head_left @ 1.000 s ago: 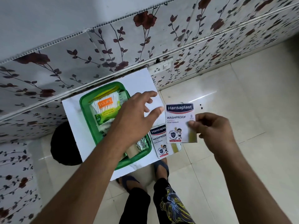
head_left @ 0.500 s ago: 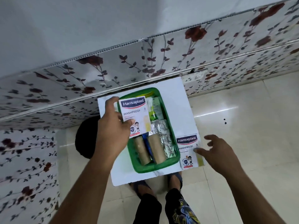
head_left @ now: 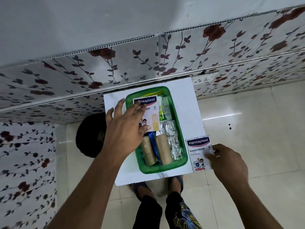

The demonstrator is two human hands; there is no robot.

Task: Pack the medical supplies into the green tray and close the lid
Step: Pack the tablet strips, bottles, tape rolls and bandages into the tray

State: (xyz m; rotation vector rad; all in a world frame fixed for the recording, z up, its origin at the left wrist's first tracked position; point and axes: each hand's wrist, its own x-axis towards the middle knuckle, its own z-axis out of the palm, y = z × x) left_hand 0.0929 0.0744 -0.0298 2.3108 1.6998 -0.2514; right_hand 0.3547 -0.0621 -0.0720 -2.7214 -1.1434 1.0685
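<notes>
The green tray (head_left: 180, 129) sits on a small white table (head_left: 186, 100). Inside it lie two tan bandage rolls (head_left: 148, 152), a blue item (head_left: 152, 141), silver foil strips (head_left: 171, 138) and a green-white packet (head_left: 165, 106). A Hansaplast plaster pack (head_left: 153, 113) lies flat on top at the tray's far end. My left hand (head_left: 127, 128) rests over this pack with fingers spread. A second Hansaplast pack (head_left: 198, 151) lies at the table's right edge, beside the tray. My right hand (head_left: 227, 162) pinches its right side, thumb on top. No lid is in view.
The table stands against a floral-patterned wall (head_left: 148, 63). A black round object (head_left: 89, 134) sits on the floor left of the table. My feet and dark trousers (head_left: 165, 204) are just below the table's near edge. Pale tiled floor (head_left: 247, 121) stretches to the right.
My left hand took the first pack from my right hand, carried it over the tray and laid it down there. My right hand reached for the second pack and closed on its edge.
</notes>
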